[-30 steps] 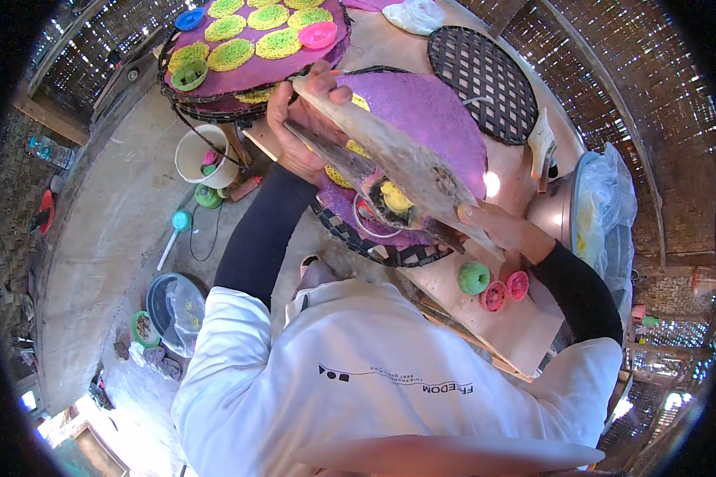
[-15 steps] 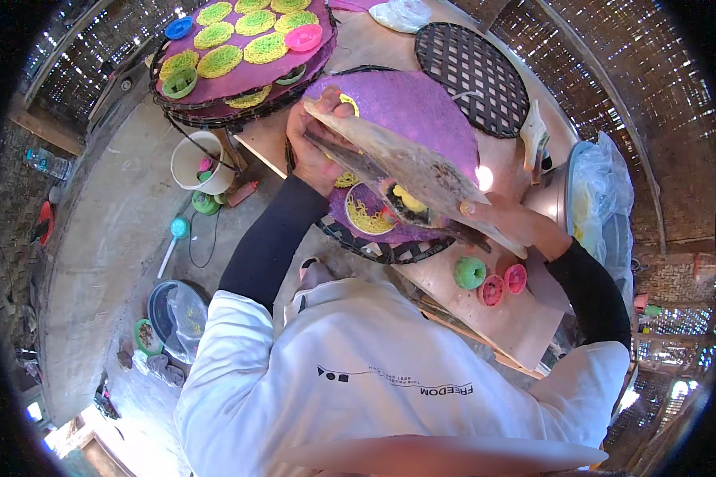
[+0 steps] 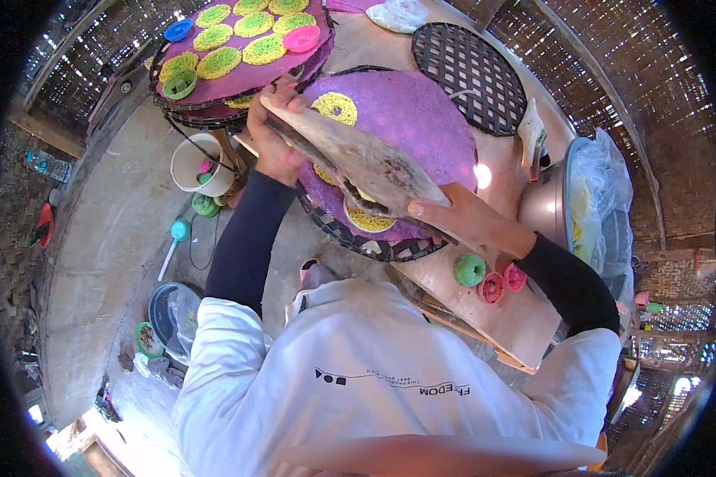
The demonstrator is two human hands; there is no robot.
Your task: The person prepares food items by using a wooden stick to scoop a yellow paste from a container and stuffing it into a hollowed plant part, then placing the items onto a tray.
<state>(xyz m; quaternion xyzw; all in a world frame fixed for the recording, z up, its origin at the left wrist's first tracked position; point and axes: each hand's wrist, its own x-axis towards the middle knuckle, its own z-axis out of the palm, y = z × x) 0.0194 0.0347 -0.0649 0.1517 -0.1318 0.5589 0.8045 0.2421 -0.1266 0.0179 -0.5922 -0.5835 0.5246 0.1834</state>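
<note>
A long, worn wooden press (image 3: 350, 147) of two boards is held slantwise in both hands. My left hand (image 3: 277, 143) grips its upper left end, fingers wrapped round it. At the lower right end my right hand (image 3: 476, 219) is closed on it, thumb on top. A bit of yellow dough shows in the narrow gap at the press's underside. Below lies a round purple mesh sheet (image 3: 426, 111) on a black woven tray (image 3: 326, 215). On the sheet are a ring of yellow strands (image 3: 336, 107) and a pale round mould (image 3: 391, 226) with yellow strands inside, partly hidden by the press.
Another purple-covered tray (image 3: 254, 70) at the far left holds several yellow-green discs and small coloured bowls. A black lattice tray (image 3: 473, 79) lies far right. A metal basin (image 3: 545, 208) with plastic stands right, near green and pink cups (image 3: 470, 270). A white bucket (image 3: 187, 171) is left.
Both hands have moved left with the press. Its two boards look closer together, and the yellow dough between them is mostly hidden now. More of the yellow ring on the sheet shows.
</note>
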